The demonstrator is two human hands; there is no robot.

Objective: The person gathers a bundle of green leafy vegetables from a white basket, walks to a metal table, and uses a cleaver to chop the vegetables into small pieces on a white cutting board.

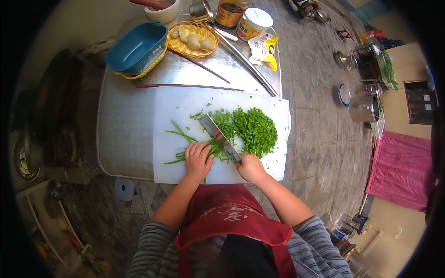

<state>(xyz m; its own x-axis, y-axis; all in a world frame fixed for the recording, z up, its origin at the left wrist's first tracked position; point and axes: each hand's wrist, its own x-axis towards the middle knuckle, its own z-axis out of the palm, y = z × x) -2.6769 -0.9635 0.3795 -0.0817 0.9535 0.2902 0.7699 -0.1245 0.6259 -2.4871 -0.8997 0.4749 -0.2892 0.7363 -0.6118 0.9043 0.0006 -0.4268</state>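
A bundle of green scallion stalks lies on the white plastic cutting board, pressed down by my left hand. In my right hand is the handle of a broad steel cleaver. Its blade slants up and to the left, right beside my left fingers, over the cut end of the stalks. Chopped scallions form a large heap to the right of the blade. A smaller, looser pile sits just beyond the cleaver, and bits are scattered across the board. The cleaver handle is mostly hidden in my fist.
The board rests on a metal table. Behind it lie two brown chopsticks and a long metal tube. Farther back are a blue plastic basin, a wicker basket of ginger, a lidded tub and a seasoning packet.
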